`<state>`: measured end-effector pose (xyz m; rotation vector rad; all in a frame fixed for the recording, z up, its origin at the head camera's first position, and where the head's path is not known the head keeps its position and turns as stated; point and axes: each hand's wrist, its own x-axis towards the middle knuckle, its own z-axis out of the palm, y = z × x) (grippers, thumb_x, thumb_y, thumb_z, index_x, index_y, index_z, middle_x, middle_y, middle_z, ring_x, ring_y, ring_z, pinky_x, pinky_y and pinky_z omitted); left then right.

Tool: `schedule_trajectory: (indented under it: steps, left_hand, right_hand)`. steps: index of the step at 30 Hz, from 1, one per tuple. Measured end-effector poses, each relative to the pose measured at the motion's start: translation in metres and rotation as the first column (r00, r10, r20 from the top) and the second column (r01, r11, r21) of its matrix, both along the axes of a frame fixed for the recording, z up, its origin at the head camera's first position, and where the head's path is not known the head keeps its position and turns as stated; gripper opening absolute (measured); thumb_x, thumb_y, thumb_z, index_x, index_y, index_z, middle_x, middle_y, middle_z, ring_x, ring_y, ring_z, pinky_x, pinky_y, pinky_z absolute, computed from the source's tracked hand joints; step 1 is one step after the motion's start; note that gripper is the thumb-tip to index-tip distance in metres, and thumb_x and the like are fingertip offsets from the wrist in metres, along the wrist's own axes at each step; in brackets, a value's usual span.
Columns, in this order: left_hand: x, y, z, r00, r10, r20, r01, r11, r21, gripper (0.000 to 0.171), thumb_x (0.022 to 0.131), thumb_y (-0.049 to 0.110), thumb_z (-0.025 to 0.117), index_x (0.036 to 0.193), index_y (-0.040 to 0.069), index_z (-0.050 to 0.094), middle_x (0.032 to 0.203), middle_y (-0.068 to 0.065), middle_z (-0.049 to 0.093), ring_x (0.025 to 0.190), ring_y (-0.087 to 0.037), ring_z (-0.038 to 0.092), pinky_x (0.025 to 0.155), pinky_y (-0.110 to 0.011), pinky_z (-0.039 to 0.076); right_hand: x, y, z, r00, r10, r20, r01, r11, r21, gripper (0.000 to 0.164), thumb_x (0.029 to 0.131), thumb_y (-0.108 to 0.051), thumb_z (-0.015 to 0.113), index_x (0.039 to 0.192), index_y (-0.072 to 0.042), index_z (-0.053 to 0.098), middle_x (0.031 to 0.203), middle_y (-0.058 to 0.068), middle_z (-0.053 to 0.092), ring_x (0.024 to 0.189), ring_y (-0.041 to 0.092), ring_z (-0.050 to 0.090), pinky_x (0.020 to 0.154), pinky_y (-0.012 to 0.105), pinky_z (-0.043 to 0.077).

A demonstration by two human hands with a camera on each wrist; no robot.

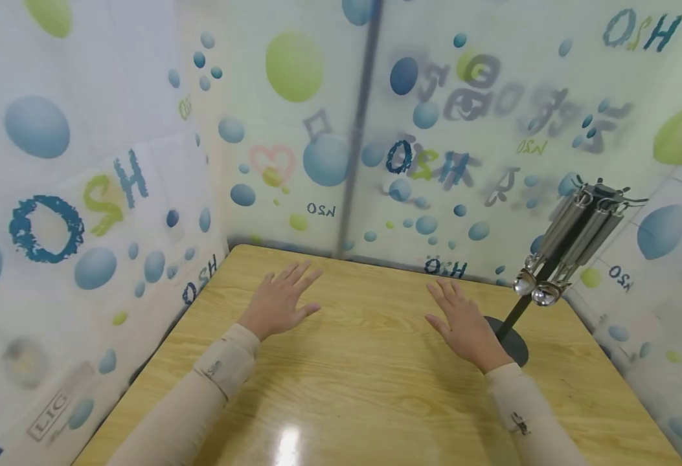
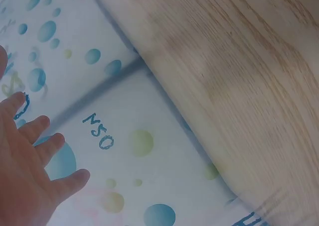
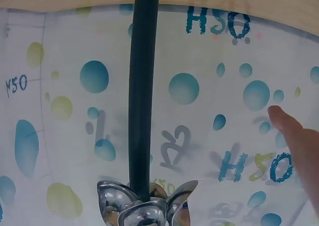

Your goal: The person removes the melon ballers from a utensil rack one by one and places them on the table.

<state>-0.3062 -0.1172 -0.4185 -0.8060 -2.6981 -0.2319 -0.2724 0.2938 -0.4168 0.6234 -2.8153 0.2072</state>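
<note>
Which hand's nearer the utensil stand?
The right hand, close beside the utensil stand; the left hand is toward the table's other side.

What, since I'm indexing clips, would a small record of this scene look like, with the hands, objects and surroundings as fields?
left hand: open, fingers spread, holding nothing
right hand: open, holding nothing, nearest the stand
stand: dark post on a round base, right side of the table
metal utensils: shiny, hung round the top of the stand, bowls downward
table: wood-grain top
backdrop: pale sheets with blue and green dots and mirrored lettering
</note>
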Motion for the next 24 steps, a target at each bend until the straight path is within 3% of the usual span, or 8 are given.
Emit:
schedule_trajectory:
  steps: [6, 9, 12, 13, 16, 18, 21, 24]
  left_hand:
    - [-0.004, 0.005, 0.000, 1.000, -0.018, -0.014, 0.018, 1.000, 0.009, 0.069, 0.102, 0.056, 0.052, 0.160, 0.023, 0.034, 0.166, -0.008, 0.027, 0.149, -0.034, 0.031, 0.109, -0.070, 0.031]
    - [-0.005, 0.008, 0.001, 1.000, -0.025, -0.020, 0.025, 1.000, 0.014, 0.069, 0.102, 0.056, 0.052, 0.160, 0.023, 0.035, 0.166, -0.008, 0.028, 0.149, -0.034, 0.031, 0.109, -0.070, 0.032]
    - [-0.004, 0.009, 0.002, 1.000, -0.028, -0.014, 0.028, 0.999, 0.016, 0.070, 0.102, 0.057, 0.052, 0.160, 0.023, 0.035, 0.165, -0.008, 0.029, 0.149, -0.035, 0.032, 0.109, -0.070, 0.032]
    - [-0.003, 0.009, 0.003, 0.999, -0.030, -0.016, 0.030, 0.999, 0.018, 0.069, 0.102, 0.057, 0.052, 0.160, 0.023, 0.035, 0.165, -0.009, 0.030, 0.148, -0.035, 0.033, 0.108, -0.070, 0.033]
    - [-0.003, 0.010, 0.003, 0.999, -0.038, -0.024, 0.039, 0.999, 0.029, 0.069, 0.101, 0.055, 0.054, 0.159, 0.022, 0.037, 0.164, -0.011, 0.032, 0.147, -0.035, 0.034, 0.107, -0.071, 0.034]
    - [-0.003, 0.010, 0.003, 0.999, -0.043, -0.031, 0.044, 0.999, 0.033, 0.069, 0.101, 0.055, 0.054, 0.159, 0.022, 0.037, 0.163, -0.012, 0.033, 0.147, -0.035, 0.035, 0.107, -0.070, 0.035]
    - [-0.004, 0.010, 0.003, 0.999, -0.041, -0.026, 0.042, 0.999, 0.031, 0.069, 0.102, 0.056, 0.053, 0.159, 0.023, 0.036, 0.163, -0.011, 0.032, 0.147, -0.035, 0.035, 0.107, -0.069, 0.035]
    - [-0.004, 0.010, 0.003, 0.999, -0.039, -0.020, 0.040, 0.999, 0.028, 0.068, 0.102, 0.055, 0.053, 0.160, 0.024, 0.035, 0.164, -0.011, 0.031, 0.148, -0.035, 0.034, 0.108, -0.069, 0.035]
  right_hand:
    - [0.001, 0.011, 0.003, 1.000, -0.015, 0.020, 0.016, 0.999, -0.030, 0.068, 0.106, -0.034, 0.055, 0.163, -0.015, 0.022, 0.168, 0.017, 0.016, 0.151, 0.046, 0.016, 0.109, 0.074, 0.026]
    - [0.002, 0.014, 0.004, 1.000, -0.030, 0.001, 0.030, 0.998, -0.055, 0.065, 0.106, -0.030, 0.056, 0.161, -0.013, 0.028, 0.167, 0.017, 0.020, 0.150, 0.044, 0.022, 0.105, 0.068, 0.037]
    - [0.006, 0.015, 0.007, 0.995, -0.039, -0.087, 0.030, 0.994, -0.107, 0.057, 0.105, -0.023, 0.059, 0.156, -0.007, 0.040, 0.161, 0.019, 0.034, 0.138, 0.043, 0.044, 0.089, 0.059, 0.051]
    - [0.008, 0.016, 0.008, 0.991, -0.047, -0.125, 0.031, 0.992, -0.124, 0.054, 0.104, -0.020, 0.060, 0.153, -0.007, 0.043, 0.157, 0.019, 0.041, 0.125, 0.042, 0.057, 0.079, 0.054, 0.055]
    - [0.011, 0.018, 0.016, 0.966, -0.065, -0.250, 0.015, 0.981, -0.194, 0.046, 0.101, -0.012, 0.063, 0.145, -0.005, 0.053, 0.138, 0.022, 0.060, 0.078, 0.035, 0.069, 0.054, 0.043, 0.050]
    - [0.012, 0.022, 0.024, 0.941, -0.074, -0.330, -0.006, 0.972, -0.234, 0.042, 0.099, -0.006, 0.065, 0.140, -0.003, 0.057, 0.126, 0.024, 0.067, 0.064, 0.031, 0.067, 0.050, 0.041, 0.049]
    - [0.010, 0.029, 0.038, 0.896, -0.073, -0.437, -0.056, 0.960, -0.276, 0.039, 0.096, 0.001, 0.068, 0.134, 0.001, 0.061, 0.111, 0.025, 0.071, 0.063, 0.031, 0.069, 0.052, 0.044, 0.055]
    - [0.009, 0.036, 0.057, 0.846, -0.075, -0.529, -0.097, 0.952, -0.291, 0.034, 0.094, 0.006, 0.067, 0.128, 0.005, 0.065, 0.110, 0.024, 0.072, 0.070, 0.032, 0.071, 0.058, 0.048, 0.058]
